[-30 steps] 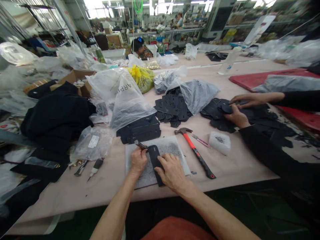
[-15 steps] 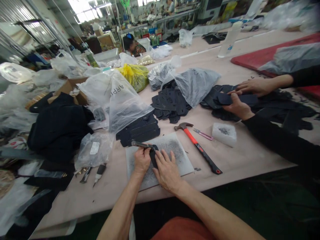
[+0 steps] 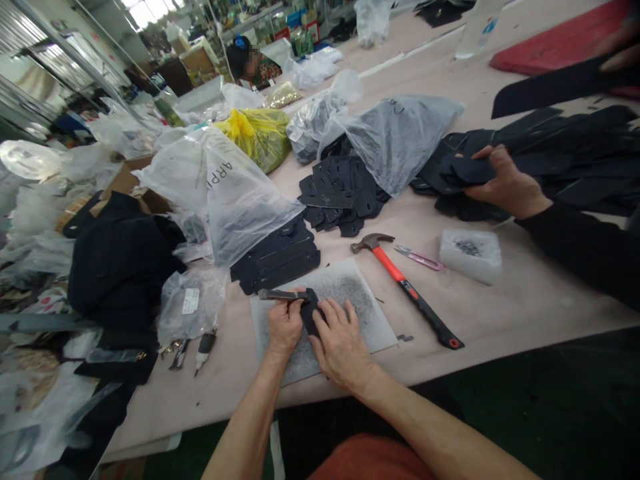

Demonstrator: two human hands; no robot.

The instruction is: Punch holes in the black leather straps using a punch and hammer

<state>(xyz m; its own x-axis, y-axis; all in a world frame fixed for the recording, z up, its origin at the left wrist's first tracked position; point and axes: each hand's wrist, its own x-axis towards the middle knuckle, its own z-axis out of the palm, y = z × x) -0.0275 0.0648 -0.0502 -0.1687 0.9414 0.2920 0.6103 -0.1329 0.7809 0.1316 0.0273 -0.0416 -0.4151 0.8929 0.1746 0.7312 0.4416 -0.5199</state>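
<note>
Bare forearms, no sleeves, ringless hands, orange-red garment over the lap

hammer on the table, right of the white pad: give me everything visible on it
The hammer lies flat on the pale table, just right of the white cutting pad. Dark metal claw head at the far-left end, near the stack of black pieces. The handle runs diagonally toward the near right: red-orange by the head, then a black grip, ending in a red-ringed butt. No hand touches it. Pink-handled snips lie close beside it, apart from it.
</note>
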